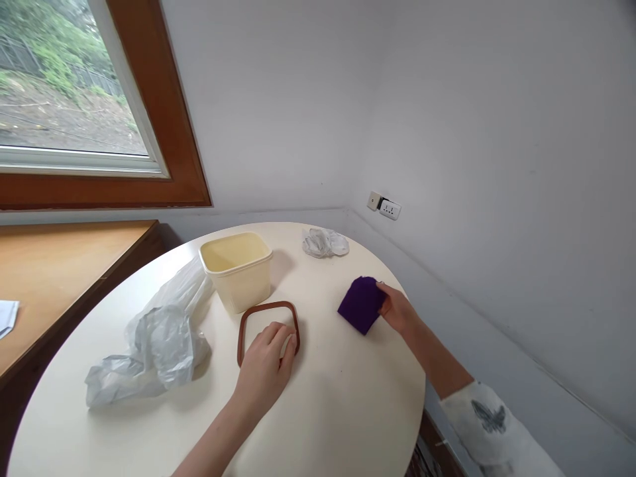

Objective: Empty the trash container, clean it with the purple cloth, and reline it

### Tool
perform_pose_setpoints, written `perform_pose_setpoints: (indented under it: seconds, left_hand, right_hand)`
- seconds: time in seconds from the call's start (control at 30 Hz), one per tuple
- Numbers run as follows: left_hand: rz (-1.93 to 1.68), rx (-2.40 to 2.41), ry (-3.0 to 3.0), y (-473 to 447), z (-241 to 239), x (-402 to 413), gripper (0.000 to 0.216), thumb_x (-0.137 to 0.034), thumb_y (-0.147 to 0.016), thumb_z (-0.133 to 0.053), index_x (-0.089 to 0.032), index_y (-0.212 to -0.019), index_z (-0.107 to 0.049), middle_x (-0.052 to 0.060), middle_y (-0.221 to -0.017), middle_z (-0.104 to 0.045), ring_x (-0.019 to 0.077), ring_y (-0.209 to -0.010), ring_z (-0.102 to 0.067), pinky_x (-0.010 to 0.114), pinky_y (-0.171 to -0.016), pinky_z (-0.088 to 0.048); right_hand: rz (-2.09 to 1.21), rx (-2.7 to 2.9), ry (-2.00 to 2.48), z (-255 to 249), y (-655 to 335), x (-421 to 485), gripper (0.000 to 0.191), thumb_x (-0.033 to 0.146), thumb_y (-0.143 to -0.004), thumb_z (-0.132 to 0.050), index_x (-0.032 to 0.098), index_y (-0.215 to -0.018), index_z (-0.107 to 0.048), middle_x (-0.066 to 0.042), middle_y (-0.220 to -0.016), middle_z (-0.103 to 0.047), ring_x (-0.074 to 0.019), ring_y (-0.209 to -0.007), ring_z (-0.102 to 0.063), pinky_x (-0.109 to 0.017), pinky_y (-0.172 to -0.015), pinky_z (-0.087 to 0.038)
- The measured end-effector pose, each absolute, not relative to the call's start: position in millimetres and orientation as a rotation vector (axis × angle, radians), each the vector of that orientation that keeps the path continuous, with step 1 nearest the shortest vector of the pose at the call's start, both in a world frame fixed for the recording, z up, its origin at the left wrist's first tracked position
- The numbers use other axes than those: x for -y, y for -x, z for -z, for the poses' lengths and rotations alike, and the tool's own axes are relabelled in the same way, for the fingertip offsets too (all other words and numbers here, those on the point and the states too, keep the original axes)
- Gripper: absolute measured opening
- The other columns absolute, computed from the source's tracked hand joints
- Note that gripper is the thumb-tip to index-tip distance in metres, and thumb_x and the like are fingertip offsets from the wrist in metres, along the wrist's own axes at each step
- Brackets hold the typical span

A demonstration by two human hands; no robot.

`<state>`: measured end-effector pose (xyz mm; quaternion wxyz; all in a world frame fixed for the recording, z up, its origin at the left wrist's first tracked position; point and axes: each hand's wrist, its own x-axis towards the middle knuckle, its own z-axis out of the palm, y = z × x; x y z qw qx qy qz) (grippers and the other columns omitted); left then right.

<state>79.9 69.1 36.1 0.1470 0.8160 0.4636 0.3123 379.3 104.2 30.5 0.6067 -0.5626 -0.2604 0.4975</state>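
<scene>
My left hand point(268, 358) has its fingers curled onto the near right side of a thin brown rounded-square frame point(268, 305), which rests on the table; part of the frame is hidden under the hand. On the right, my right hand point(397, 310) pinches the edge of a folded dark purple cloth point(362, 306) between thumb and fingers. Just beyond the brown frame stands an open cream plastic tub point(243, 283), upright, its visible inside bare.
A crumpled clear plastic bag point(163, 344) spreads over the left of the round white table point(338, 424). Another small plastic bag point(325, 243) lies at the back edge. A wooden desk point(69, 265) adjoins at left; walls with an outlet point(390, 210) stand behind.
</scene>
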Motion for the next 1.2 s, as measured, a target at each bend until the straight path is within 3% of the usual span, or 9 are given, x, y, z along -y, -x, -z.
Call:
perform_pose_setpoints:
  seconds: [0.1, 0.2, 0.4, 0.6, 0.77, 0.9, 1.03, 1.2]
  left_hand:
    - [-0.849, -1.36, -2.35, -79.5, -35.5, -68.8, 0.023, -0.027, -0.09, -0.034, -0.022, -0.09, -0.056, 0.005, -0.088, -0.058, 0.0187, -0.077, -0.056, 0.029, -0.065, -0.045]
    - [-0.761, -1.408, -2.355, -79.2, -35.4, -69.1, 0.026, -0.027, -0.091, -0.03, -0.021, -0.09, -0.056, 0.005, -0.091, -0.058, 0.0187, -0.078, -0.056, 0.031, -0.067, -0.045]
    - [-0.557, -1.466, -2.363, -80.9, -32.6, -70.3, 0.025, -0.026, -0.088, -0.032, -0.022, -0.085, -0.056, 0.006, -0.095, -0.058, 0.0208, -0.08, -0.057, 0.032, -0.065, -0.046]
    - [-0.545, -1.459, -2.377, -81.5, -29.9, -70.5, 0.025, -0.025, -0.088, -0.031, -0.021, -0.085, -0.055, 0.006, -0.096, -0.058, 0.0205, -0.081, -0.057, 0.032, -0.065, -0.046]
    - [-0.548, -1.444, -2.384, -81.1, -28.4, -70.5, 0.026, -0.026, -0.089, -0.031, -0.021, -0.087, -0.056, 0.007, -0.096, -0.058, 0.0201, -0.08, -0.057, 0.033, -0.065, -0.047]
    - [-0.549, -1.436, -2.381, -82.0, -27.8, -69.8, 0.026, -0.027, -0.089, -0.031, -0.021, -0.088, -0.056, 0.007, -0.097, -0.058, 0.0201, -0.08, -0.058, 0.033, -0.066, -0.047]
    - [-0.534, -1.429, -2.381, -82.6, -28.5, -69.6, 0.026, -0.026, -0.09, -0.03, -0.02, -0.086, -0.055, 0.007, -0.097, -0.058, 0.0201, -0.08, -0.057, 0.032, -0.064, -0.047]
    - [-0.541, -1.42, -2.387, -83.4, -29.6, -70.0, 0.025, -0.025, -0.089, -0.031, -0.02, -0.086, -0.055, 0.007, -0.097, -0.058, 0.0192, -0.078, -0.057, 0.031, -0.063, -0.047]
  right_hand:
    - [-1.132, 0.535, 1.381, -20.5, -417.6, -124.4, 0.008, 0.021, -0.075, -0.056, 0.019, -0.068, -0.061, -0.004, -0.068, -0.067, -0.015, -0.062, -0.061, -0.024, -0.054, -0.048]
    - [-1.119, 0.542, 1.447, -6.5, -437.6, -132.5, 0.002, 0.017, -0.069, -0.062, 0.017, -0.07, -0.062, -0.005, -0.065, -0.065, -0.0153, -0.06, -0.06, -0.026, -0.054, -0.049]
    - [-1.012, 0.723, 1.492, 5.4, -446.0, -135.1, 0.039, 0.012, -0.062, -0.06, 0.022, -0.099, -0.064, 0.0, -0.075, -0.066, -0.012, -0.061, -0.057, -0.022, -0.051, -0.046]
    - [-0.925, 0.888, 1.58, 12.2, -449.9, -141.0, 0.051, 0.013, -0.06, -0.052, 0.02, -0.11, -0.061, 0.001, -0.069, -0.062, -0.0102, -0.051, -0.051, -0.022, -0.046, -0.04]
    - [-0.728, 1.02, 1.664, 15.7, -452.3, -143.9, 0.06, 0.013, -0.061, -0.047, 0.02, -0.12, -0.055, 0.002, -0.062, -0.057, -0.0125, -0.052, -0.051, -0.026, -0.052, -0.043]
    - [-0.48, 1.127, 1.725, 15.4, -452.6, -141.8, 0.054, 0.012, -0.062, -0.045, 0.018, -0.115, -0.058, -0.006, -0.087, -0.062, -0.0207, -0.084, -0.058, -0.039, -0.081, -0.045]
    - [-0.226, 1.224, 1.719, 11.6, -439.7, -132.5, 0.044, 0.014, -0.067, -0.046, 0.018, -0.108, -0.059, -0.011, -0.122, -0.05, -0.026, -0.119, -0.041, -0.046, -0.102, -0.029]
    - [0.007, 1.712, 1.635, 10.0, -398.5, -105.6, 0.019, 0.024, -0.08, -0.046, 0.02, -0.093, -0.06, -0.009, -0.102, -0.059, -0.0234, -0.102, -0.052, -0.041, -0.093, -0.039]
